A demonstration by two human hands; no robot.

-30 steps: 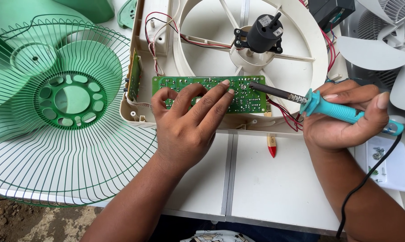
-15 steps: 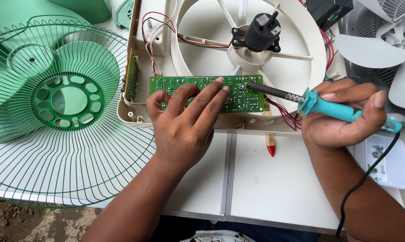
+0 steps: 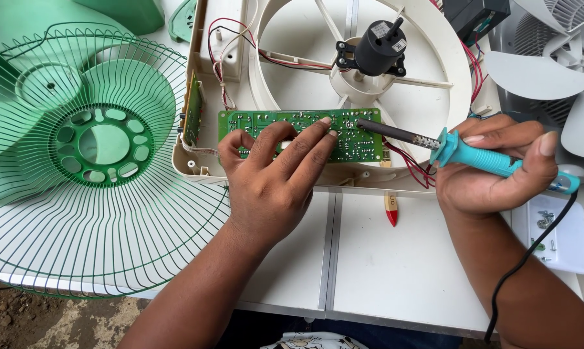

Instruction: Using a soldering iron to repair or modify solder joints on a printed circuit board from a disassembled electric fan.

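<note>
A green circuit board lies solder side up on the lower edge of a cream fan housing. My left hand presses flat on the board, fingers spread over its middle. My right hand grips a teal-handled soldering iron; its dark tip touches the board's upper right area, close to my left fingertips. A black motor sits at the housing's hub. Red and black wires run from the board's right end along the housing.
A green wire fan guard covers the table's left side. Grey fan blades lie at the upper right. A white tray of small screws sits by my right wrist. A red-tipped small tool lies on the white table.
The view has shifted slightly. My left hand stays on the board, and the iron's tip has stayed at the same spot on the board's upper right.
</note>
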